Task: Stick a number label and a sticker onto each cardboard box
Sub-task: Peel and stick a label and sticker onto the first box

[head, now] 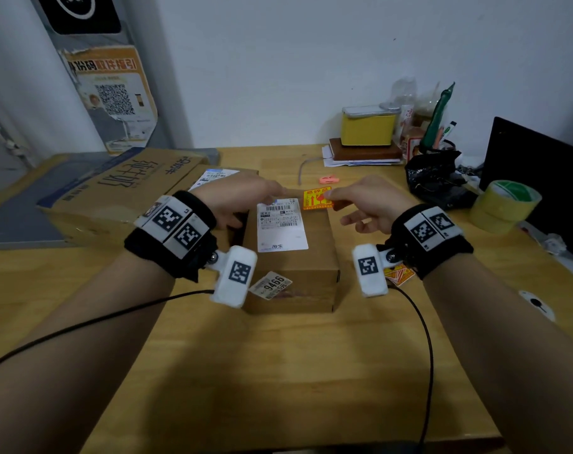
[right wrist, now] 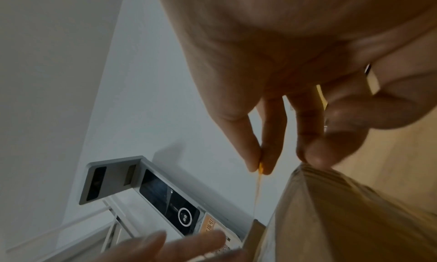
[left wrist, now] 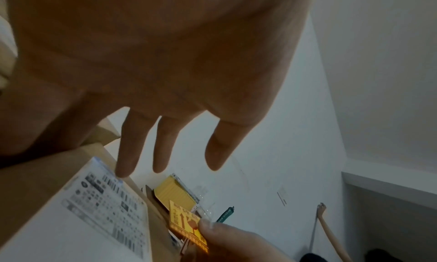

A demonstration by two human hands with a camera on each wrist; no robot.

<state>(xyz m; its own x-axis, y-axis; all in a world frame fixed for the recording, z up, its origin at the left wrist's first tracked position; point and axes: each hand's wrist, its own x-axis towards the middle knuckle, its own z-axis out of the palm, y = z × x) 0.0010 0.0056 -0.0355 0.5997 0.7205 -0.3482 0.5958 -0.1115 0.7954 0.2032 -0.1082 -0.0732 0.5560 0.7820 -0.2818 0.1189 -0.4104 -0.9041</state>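
Note:
A small cardboard box [head: 295, 273] lies in the middle of the table with a white shipping label [head: 281, 226] on top. A number label reading 9466 [head: 272, 285] sits at its near left edge. My right hand [head: 332, 195] pinches an orange-yellow sticker [head: 317, 198] between thumb and forefinger, just over the box's far right corner. The sticker [right wrist: 260, 169] shows edge-on in the right wrist view. My left hand [head: 262, 194] lies on the far left of the box top, its straight fingers [left wrist: 163, 150] touching the shipping label's [left wrist: 99, 210] far edge.
A large cardboard box [head: 121, 194] lies at the left, with another labelled box [head: 213, 176] behind my left hand. More stickers [head: 399, 276] lie under my right wrist. At the right stand a tape roll [head: 504, 204], a black bag [head: 435, 178] and a dark screen [head: 537, 168].

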